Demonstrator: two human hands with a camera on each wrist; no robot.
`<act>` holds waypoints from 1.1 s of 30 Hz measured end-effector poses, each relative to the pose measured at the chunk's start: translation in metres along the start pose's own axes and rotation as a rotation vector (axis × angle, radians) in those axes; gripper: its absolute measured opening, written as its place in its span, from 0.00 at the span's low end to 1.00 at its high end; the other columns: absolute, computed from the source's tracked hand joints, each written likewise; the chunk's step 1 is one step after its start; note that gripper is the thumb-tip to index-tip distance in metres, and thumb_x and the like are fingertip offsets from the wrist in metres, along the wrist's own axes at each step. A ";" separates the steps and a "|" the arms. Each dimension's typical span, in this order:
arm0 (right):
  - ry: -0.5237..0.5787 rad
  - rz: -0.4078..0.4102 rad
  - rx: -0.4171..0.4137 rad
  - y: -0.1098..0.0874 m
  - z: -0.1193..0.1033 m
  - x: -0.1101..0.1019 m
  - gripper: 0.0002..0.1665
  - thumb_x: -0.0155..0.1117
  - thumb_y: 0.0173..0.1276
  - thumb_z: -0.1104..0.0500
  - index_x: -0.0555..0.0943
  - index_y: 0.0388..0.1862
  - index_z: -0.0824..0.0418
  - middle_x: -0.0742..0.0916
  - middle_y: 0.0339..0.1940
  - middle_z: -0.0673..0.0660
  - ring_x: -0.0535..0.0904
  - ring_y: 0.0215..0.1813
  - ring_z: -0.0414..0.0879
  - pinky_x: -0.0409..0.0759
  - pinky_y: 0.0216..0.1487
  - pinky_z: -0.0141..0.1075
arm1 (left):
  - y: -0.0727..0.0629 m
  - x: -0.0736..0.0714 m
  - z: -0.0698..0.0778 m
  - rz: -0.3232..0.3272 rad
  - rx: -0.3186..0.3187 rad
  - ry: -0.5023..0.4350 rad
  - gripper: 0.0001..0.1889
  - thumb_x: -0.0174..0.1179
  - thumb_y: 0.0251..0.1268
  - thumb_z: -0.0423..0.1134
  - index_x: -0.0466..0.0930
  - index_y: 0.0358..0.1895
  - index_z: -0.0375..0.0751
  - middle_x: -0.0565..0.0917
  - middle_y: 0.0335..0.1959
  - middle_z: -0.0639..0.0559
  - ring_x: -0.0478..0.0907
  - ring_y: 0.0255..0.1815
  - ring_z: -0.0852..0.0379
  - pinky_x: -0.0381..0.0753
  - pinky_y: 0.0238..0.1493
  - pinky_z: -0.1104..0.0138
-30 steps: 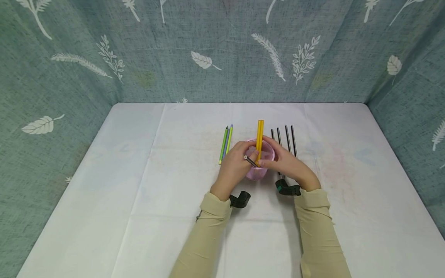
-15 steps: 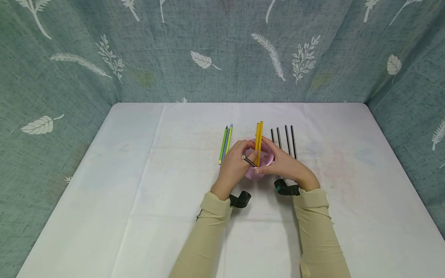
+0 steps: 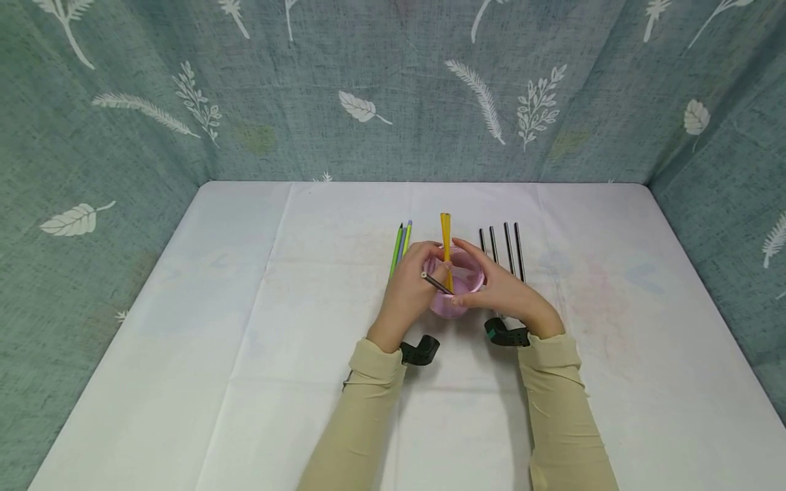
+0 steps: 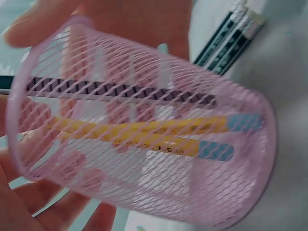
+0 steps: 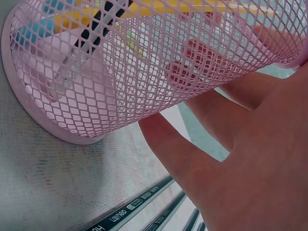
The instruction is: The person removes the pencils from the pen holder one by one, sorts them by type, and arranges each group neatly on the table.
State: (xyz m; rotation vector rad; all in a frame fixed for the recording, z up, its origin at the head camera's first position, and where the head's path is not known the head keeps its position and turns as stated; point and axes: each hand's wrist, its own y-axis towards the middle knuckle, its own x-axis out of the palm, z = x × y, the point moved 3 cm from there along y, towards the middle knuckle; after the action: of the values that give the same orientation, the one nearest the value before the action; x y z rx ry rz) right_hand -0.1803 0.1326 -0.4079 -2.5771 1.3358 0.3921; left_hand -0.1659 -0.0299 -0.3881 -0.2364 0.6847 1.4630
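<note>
A pink mesh pen cup point(image 3: 447, 309) is held between both hands, with its base near the table. My left hand point(image 3: 408, 286) curls round its left side, the thumb up at the rim beside the pencils. On the other side, my right hand point(image 3: 511, 294) grips the cup, thumb at the near rim and fingers spread along the mesh point(image 5: 130, 86). Two yellow pencils point(image 3: 445, 232) with blue ends point(image 4: 216, 150) stand inside, crossing each other. A dark pencil point(image 3: 437, 283) leans in the cup toward the near left; its lower end shows through the mesh in the right wrist view.
Left of the cup lie slim pencils, a green one point(image 3: 396, 251) among them, partly behind my left hand. Several dark pencils point(image 3: 508, 247) lie side by side at the right, partly under my right hand. A leaf-patterned curtain point(image 3: 393, 88) surrounds the white table point(image 3: 295, 327).
The yellow pencils' tops have swung left, and they cross now. The cup and my left hand have shifted slightly left, covering more of the green pencil. My right hand has barely moved.
</note>
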 end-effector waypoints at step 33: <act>-0.017 0.007 0.061 -0.012 -0.032 0.000 0.53 0.69 0.51 0.56 0.48 0.70 0.46 0.65 0.66 0.57 0.55 0.67 0.48 0.55 0.61 0.53 | -0.006 -0.057 0.023 0.358 0.076 -0.496 0.11 0.51 0.65 0.36 0.71 0.46 0.33 0.78 0.39 0.43 0.76 0.39 0.54 0.75 0.37 0.64</act>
State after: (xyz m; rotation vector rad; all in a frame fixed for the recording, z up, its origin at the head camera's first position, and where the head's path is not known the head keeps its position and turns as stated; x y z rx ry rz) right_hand -0.1660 0.1291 -0.3771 -2.5142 1.3308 0.3673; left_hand -0.1511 -0.0655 -0.3397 0.3183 0.3843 1.7439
